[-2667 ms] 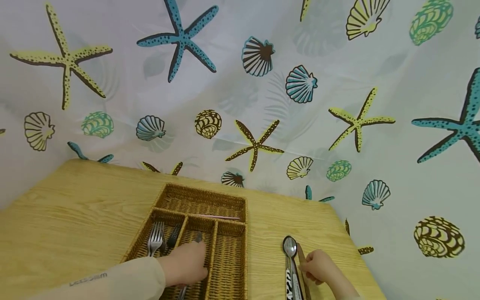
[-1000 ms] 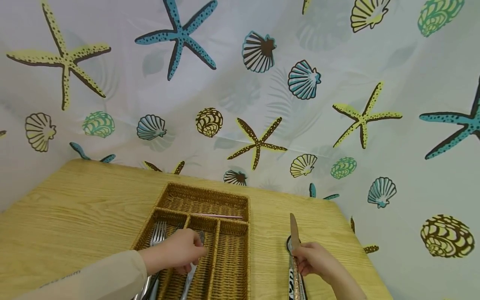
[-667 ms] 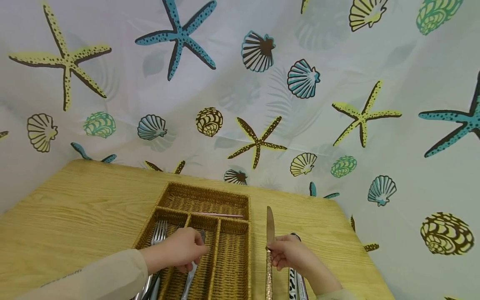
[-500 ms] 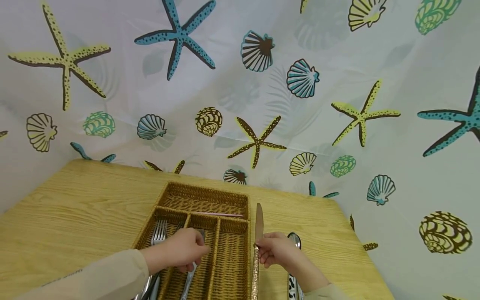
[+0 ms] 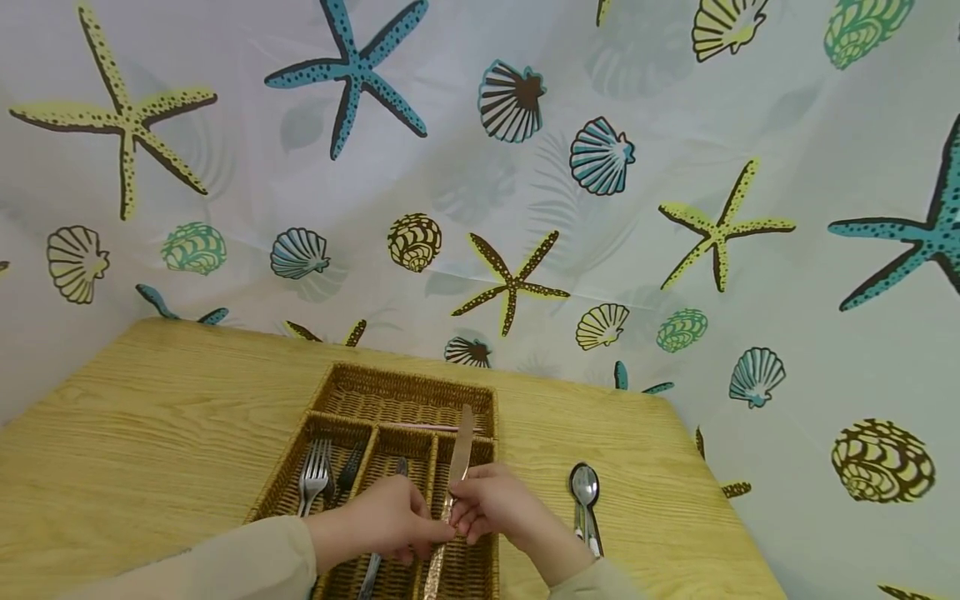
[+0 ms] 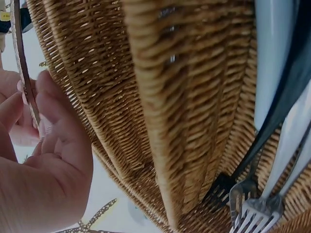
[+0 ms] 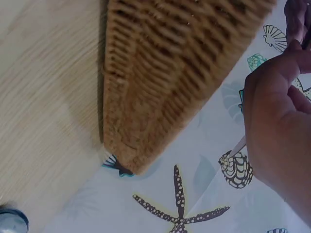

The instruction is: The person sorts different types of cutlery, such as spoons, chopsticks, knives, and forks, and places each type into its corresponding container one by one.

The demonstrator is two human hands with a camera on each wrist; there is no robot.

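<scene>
A table knife [image 5: 462, 450] with a coppery, patterned handle slants over the right side of the wicker cutlery tray [image 5: 491, 492], blade pointing away. My right hand [image 5: 502, 504] pinches it where blade meets handle. Just below, the fingertips of my left hand [image 5: 393, 517] meet the same handle; in the left wrist view the left hand's fingers [image 6: 53, 121] close around the knife [image 6: 22, 63]. Beneath the left hand, another metal utensil [image 5: 370, 575] lies in the middle compartment, partly hidden. Forks [image 5: 315, 475] fill the left one.
Two spoons [image 5: 585, 487] lie on the wooden table [image 5: 637, 517], right of the tray. A thin pink stick [image 5: 420, 427] is in the tray's back compartment. Behind the table hangs a seashell-patterned cloth [image 5: 630, 225].
My right hand picked up the knife from beside the spoons and carried it left, over the tray. The left hand has shifted slightly right and now meets its handle.
</scene>
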